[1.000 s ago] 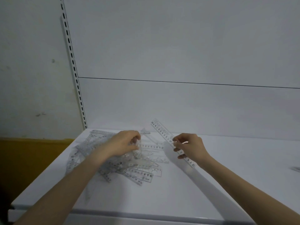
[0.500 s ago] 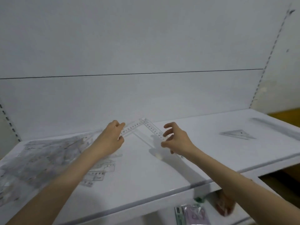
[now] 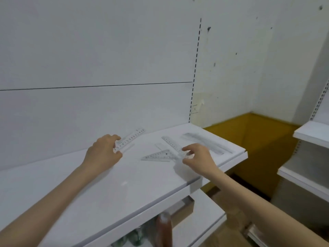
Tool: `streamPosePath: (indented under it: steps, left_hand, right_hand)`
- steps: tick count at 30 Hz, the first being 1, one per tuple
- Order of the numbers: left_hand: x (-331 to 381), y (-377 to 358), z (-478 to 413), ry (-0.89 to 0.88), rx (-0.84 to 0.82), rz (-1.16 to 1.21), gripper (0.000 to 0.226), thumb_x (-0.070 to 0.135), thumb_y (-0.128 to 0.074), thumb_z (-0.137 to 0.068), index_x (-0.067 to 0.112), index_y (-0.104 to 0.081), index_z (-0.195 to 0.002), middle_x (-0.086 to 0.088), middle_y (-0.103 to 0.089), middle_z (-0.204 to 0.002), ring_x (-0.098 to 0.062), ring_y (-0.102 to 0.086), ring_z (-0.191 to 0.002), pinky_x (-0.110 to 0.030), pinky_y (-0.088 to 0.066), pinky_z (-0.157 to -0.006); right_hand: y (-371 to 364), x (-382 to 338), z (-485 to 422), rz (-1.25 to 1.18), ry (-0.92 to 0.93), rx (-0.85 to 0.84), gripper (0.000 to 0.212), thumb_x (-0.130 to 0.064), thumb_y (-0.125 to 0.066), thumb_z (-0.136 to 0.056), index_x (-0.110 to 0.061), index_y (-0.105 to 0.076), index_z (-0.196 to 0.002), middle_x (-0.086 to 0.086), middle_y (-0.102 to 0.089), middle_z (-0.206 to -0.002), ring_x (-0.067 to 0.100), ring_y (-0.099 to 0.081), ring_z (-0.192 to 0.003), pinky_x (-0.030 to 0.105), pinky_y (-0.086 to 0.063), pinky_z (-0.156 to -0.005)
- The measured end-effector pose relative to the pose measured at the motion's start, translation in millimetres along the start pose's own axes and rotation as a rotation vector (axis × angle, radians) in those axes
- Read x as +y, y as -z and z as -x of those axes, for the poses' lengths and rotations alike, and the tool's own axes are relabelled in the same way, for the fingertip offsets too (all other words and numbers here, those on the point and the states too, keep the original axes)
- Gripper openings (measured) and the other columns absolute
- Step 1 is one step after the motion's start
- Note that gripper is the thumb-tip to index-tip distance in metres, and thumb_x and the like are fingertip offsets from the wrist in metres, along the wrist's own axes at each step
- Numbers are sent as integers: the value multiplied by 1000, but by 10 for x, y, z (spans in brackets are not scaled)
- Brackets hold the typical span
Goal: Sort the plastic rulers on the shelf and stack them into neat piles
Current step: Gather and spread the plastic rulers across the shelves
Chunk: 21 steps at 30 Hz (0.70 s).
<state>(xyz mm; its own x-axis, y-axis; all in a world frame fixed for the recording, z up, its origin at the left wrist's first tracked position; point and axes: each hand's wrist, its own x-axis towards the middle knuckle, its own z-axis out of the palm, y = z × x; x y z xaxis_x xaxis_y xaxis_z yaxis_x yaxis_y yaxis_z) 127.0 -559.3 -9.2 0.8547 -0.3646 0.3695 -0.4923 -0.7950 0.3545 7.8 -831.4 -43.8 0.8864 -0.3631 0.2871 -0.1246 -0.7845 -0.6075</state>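
Step in hand, by judgement: placing two short straight rulers at the right end of the shelf [image 3: 160, 189], each onto its own kind.

Left hand [image 3: 104, 154]: grip closed narrow on one end of a clear short ruler [image 3: 130, 139], thumb below, fingers over the top edge; far end raised, pointing toward the back panel [image 3: 89, 107]. Right hand [image 3: 197, 155]: fingertips pinched on the near end of a second short ruler [image 3: 171, 142], held low over the set square [image 3: 160, 155] (contact with it not resolvable).

Landmark: set square, lying flat. To its right, nearer the shelf's end, a long straight ruler or pile of them [image 3: 207, 143] (blurred, count not readable). Left-hand ruler to the set square's left, well apart. No short-ruler pile visible yet.

Doing it well:
- Put down clear of the set square, not across it; different shapes, separate piles.
- Lay the first flat, long edge parallel to the long pile; bring the second down on top, ends squared with a fingertip.
- Release only once flat (smooth plastic on a smooth shelf likely to skate).

Materials: rulers thin, rigid, transparent plastic, black printed scale, nearly lost against white. Set square triangular, same clear stock. Shelf glossy white, hard, flat, rounded front lip.
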Motion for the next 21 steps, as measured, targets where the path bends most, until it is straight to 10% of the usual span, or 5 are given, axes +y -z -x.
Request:
streamPosePath:
  steps: [10, 15, 19, 21]
  left_hand:
    - [929, -830, -377, 35, -115, 43, 47, 16, -62, -82, 15, -50, -128, 4, -44, -107, -17, -48, -91, -33, -45, -80]
    - [1044, -826, -456, 92, -59, -54, 41, 21, -62, -83, 24, -56, -123, 9, -55, -114, -17, -54, -95, -31, -44, -76]
    - [1252, -861, -484, -4, -89, 7, 33, 14, -66, -77, 31, -59, -104, 17, -59, -98, -13, -51, -81, -29, -42, -70]
    - [1395, -887, -491, -116, -159, 132, 31, 11, -69, -76, 34, -59, -93, 21, -57, -88, -8, -53, -79, -23, -41, -68]
  right_hand:
    - [658, 1405, -929, 248, 110, -79, 30, -10, -57, -90, -5, -67, -117, 8, -65, -122, 23, -58, -114, 31, -44, -98]
    - [511, 1544, -1129, 276, 227, -173, 57, -43, -26, -89, -5, -63, -68, 5, -55, -69, 26, -53, -72, 36, -39, -69]
    - [603, 1458, -1084, 245, 327, -118, 50, -39, -51, -95, -14, -47, -137, 2, -47, -140, 22, -36, -131, 30, -27, -107]
    - [665, 1378, -1025, 197, 528, -67, 62, -45, -59, -87, -18, -41, -140, -2, -42, -145, 17, -33, -134, 25, -20, -108]
